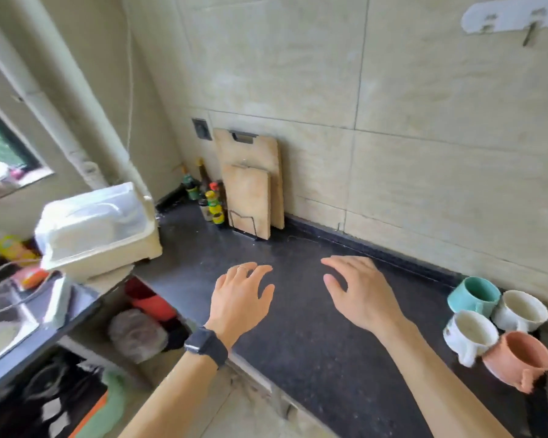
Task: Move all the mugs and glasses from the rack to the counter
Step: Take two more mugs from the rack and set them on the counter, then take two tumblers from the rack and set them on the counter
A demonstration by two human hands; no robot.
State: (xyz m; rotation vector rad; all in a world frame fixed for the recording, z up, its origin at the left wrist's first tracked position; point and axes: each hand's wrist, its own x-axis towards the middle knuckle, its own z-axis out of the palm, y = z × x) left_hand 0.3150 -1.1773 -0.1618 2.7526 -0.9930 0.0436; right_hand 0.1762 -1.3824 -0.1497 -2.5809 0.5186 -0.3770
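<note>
– Dark speckled bench (298,327) carries four mugs at the end farthest from the rack (102,229): a teal mug (473,294), a rear white mug (519,309), a front white mug (470,331) and a terracotta mug (516,358), huddled so close they touch or nearly do.

– And the hands?

– Both empty. The left hand (239,298) and right hand (358,292) hover over bare bench between the rack and the mugs, fingers spread and relaxed, with the left nearer the rack.

– What might go wrong?

– First, the cluster. The terracotta mug looks to be close to the bench's front edge, so setting another piece against that group could nudge it off. Better to use the open stretch on the rack's side of them.

– And the rack itself?

– Its cloudy lid (89,213) is down, so I cannot tell whether any mugs or glasses remain inside. It seems perched at the bench's corner, beside the sink (0,314). Tugging the lid with one hand might shift the whole rack, so I would steady it with the other hand.
</note>
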